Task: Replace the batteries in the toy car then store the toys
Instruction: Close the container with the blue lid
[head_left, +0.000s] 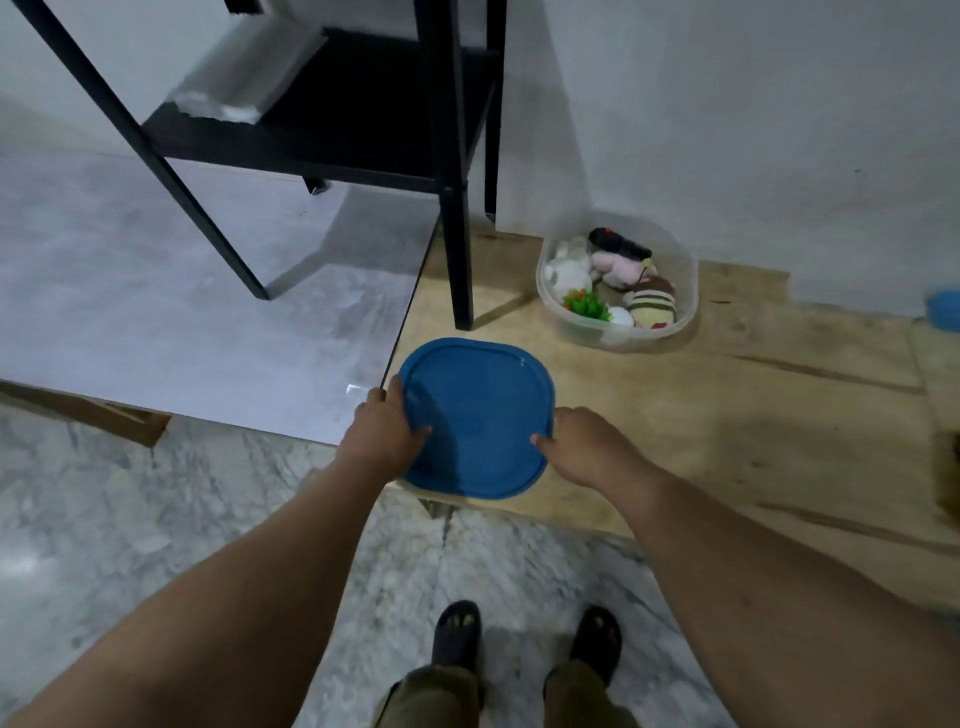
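Both arms reach forward, left hand (382, 427) and right hand (582, 447) gripping the blue lid (478, 415) at nine and three o'clock.

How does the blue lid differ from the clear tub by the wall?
The blue lid is opaque and flat; the clear tub is see-through and deep. The lid is held by the left hand and right hand; the tub sits untouched, uncovered, full of toys. Both have rounded corners.
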